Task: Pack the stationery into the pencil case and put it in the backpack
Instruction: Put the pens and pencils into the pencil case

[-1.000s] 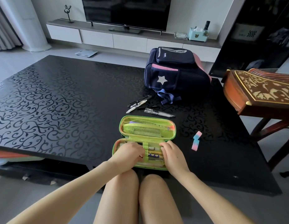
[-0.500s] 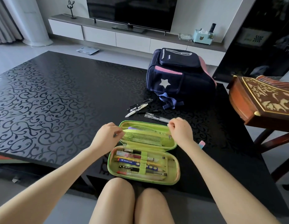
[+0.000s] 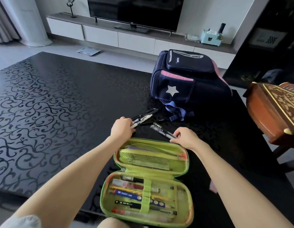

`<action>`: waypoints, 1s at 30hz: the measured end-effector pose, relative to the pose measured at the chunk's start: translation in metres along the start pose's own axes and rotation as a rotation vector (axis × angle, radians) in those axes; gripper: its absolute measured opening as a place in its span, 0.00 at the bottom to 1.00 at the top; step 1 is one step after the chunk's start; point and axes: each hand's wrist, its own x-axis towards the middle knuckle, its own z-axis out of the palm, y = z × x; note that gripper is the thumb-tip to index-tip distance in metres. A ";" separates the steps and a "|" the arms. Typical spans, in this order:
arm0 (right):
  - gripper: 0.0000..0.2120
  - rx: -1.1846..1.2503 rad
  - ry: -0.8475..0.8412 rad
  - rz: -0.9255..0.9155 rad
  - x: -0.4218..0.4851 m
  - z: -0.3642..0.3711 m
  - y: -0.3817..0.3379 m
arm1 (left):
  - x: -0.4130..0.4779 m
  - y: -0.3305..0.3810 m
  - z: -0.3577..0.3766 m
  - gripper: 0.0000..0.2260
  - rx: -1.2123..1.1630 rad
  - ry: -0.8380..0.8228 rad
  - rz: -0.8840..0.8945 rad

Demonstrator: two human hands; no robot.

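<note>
A green pencil case (image 3: 184,163) lies open at the table's near edge, with several pens strapped in its lower half. Beyond it, my left hand (image 3: 121,129) closes on the near ends of the black and white pens (image 3: 143,116). To the right, the fingers of my right hand (image 3: 184,137) pinch the near end of the clear pens (image 3: 161,130). The navy backpack (image 3: 190,79) with a white star stands shut farther back on the right. A pink eraser (image 3: 213,186) peeks out beside my right forearm, mostly hidden.
The black patterned table (image 3: 52,112) stretches wide to the left. A carved wooden instrument (image 3: 274,109) stands off the table's right edge. A TV unit (image 3: 110,35) runs along the far wall, with a scale (image 3: 88,51) on the floor.
Both hands left the pencil case, moved past its lid and reached forward onto the loose pens. The camera view has come closer and tilted.
</note>
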 end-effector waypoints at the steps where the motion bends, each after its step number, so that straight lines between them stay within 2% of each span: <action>1: 0.10 -0.001 0.008 -0.011 0.000 0.000 0.000 | 0.003 -0.001 0.002 0.06 0.015 -0.010 -0.003; 5: 0.10 -0.028 0.044 -0.044 -0.002 0.004 -0.003 | 0.004 -0.005 -0.001 0.04 0.081 -0.033 0.023; 7: 0.09 0.006 0.084 -0.046 -0.006 0.005 -0.004 | -0.002 -0.008 -0.010 0.05 0.064 0.006 0.034; 10: 0.08 0.113 0.229 -0.046 -0.022 -0.001 0.000 | -0.025 -0.012 -0.035 0.04 -0.044 0.101 0.088; 13: 0.06 0.272 0.322 -0.053 -0.053 -0.012 0.001 | -0.069 -0.016 -0.059 0.03 -0.176 0.080 0.180; 17: 0.06 0.428 0.271 -0.060 -0.112 -0.012 0.000 | -0.140 -0.023 -0.062 0.03 -0.285 -0.082 0.299; 21: 0.06 0.445 0.103 -0.066 -0.170 0.003 -0.009 | -0.186 -0.024 -0.045 0.04 -0.187 -0.249 0.424; 25: 0.08 0.417 0.005 -0.182 -0.202 0.024 -0.016 | -0.199 -0.025 -0.035 0.05 -0.093 -0.295 0.388; 30: 0.16 0.267 0.010 -0.201 -0.211 0.047 -0.018 | -0.196 -0.022 -0.037 0.11 -0.134 -0.336 0.367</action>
